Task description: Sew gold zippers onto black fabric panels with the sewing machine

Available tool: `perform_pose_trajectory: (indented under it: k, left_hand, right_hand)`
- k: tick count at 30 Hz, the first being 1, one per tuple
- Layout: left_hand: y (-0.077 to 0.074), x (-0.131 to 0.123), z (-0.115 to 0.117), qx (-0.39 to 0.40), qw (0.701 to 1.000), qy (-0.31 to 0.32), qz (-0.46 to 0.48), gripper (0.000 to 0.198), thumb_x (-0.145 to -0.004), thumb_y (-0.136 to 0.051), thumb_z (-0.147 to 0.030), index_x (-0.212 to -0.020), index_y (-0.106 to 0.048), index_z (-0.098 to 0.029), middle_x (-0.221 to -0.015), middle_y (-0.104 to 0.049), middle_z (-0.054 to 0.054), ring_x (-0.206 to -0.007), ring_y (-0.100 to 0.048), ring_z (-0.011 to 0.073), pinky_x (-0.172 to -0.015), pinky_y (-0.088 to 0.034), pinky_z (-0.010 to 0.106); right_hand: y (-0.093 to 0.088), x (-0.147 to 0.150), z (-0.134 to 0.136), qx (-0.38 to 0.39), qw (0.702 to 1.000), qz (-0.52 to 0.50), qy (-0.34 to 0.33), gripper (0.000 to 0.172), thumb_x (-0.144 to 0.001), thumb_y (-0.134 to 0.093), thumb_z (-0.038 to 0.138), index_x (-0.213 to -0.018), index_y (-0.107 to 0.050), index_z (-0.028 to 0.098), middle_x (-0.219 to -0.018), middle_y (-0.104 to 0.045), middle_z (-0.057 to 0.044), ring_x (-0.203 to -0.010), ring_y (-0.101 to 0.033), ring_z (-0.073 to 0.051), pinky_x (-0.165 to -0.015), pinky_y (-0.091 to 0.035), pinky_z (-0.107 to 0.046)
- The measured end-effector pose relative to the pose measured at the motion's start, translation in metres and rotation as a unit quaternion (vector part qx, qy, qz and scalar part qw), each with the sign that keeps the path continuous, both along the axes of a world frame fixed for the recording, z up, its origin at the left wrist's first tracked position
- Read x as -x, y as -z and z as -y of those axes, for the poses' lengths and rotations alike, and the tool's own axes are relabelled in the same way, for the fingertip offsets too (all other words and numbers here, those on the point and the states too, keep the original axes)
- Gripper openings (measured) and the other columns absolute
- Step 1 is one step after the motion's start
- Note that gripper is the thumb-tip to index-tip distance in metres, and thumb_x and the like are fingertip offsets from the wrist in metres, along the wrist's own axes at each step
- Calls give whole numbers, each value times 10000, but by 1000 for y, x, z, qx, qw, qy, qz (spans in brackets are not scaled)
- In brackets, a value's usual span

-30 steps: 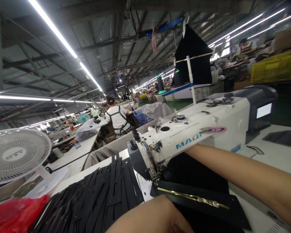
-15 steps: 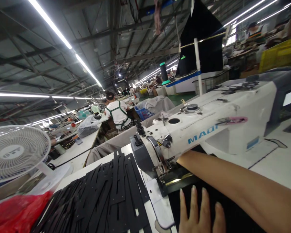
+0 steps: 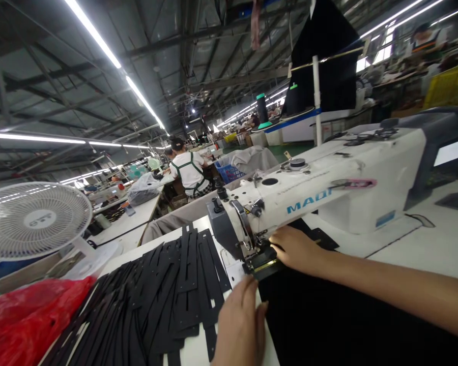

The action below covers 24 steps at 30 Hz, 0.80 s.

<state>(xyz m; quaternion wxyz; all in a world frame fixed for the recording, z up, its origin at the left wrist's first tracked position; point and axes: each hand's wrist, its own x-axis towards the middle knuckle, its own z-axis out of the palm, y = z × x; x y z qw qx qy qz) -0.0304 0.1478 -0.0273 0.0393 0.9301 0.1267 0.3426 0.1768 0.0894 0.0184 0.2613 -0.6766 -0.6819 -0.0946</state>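
A white sewing machine (image 3: 328, 195) stands across the table in front of me. A black fabric piece (image 3: 328, 320) with a gold zipper edge (image 3: 265, 265) lies under its needle and presser foot (image 3: 254, 249). My right hand (image 3: 295, 249) rests on the fabric just right of the needle, fingers pressed on the cloth at the zipper. My left hand (image 3: 240, 325) lies flat at the fabric's left edge, fingers stretched toward the needle plate.
A pile of black cut strips (image 3: 156, 295) lies left of the machine. A red plastic bag (image 3: 26, 320) and a white fan (image 3: 34, 221) are at the far left. A thread cone (image 3: 263, 109) stands behind. Another person (image 3: 189, 170) sits at a table farther back.
The fabric has shifted left under the presser foot. My right hand moved out from under the machine arm to the needle. My left hand slid left to the fabric's edge.
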Motion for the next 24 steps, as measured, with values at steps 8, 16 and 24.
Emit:
perform_pose_trajectory:
  k: [8,16,24]
  left_hand:
    - [-11,-18,-27,-32,997,9,-74,214,-860,-444,-40,-929,-618,-143,-1040,-650,114,-1013,-599,241,-931,-484,449]
    - [-20,-15,-30,-61,994,51,-71,255,-902,-376,-65,-928,-618,-145,-1017,-658,114,-972,-622,228,-893,-512,442]
    - [-16,-20,-36,-69,995,43,-56,233,-898,-399,-78,-942,-619,-140,-1016,-657,122,-953,-629,231,-883,-521,419]
  right_hand:
    - [25,33,14,25,994,-5,-107,262,-886,-386,85,-923,-641,132,-1034,-630,-90,-890,-581,-200,-822,-456,-337]
    - [23,30,10,28,994,23,-102,212,-857,-430,77,-871,-635,129,-1003,-624,-78,-858,-573,-182,-807,-443,-309]
    - [23,28,6,38,994,26,-99,216,-830,-436,51,-906,-624,124,-993,-624,-78,-877,-565,-186,-810,-444,-304]
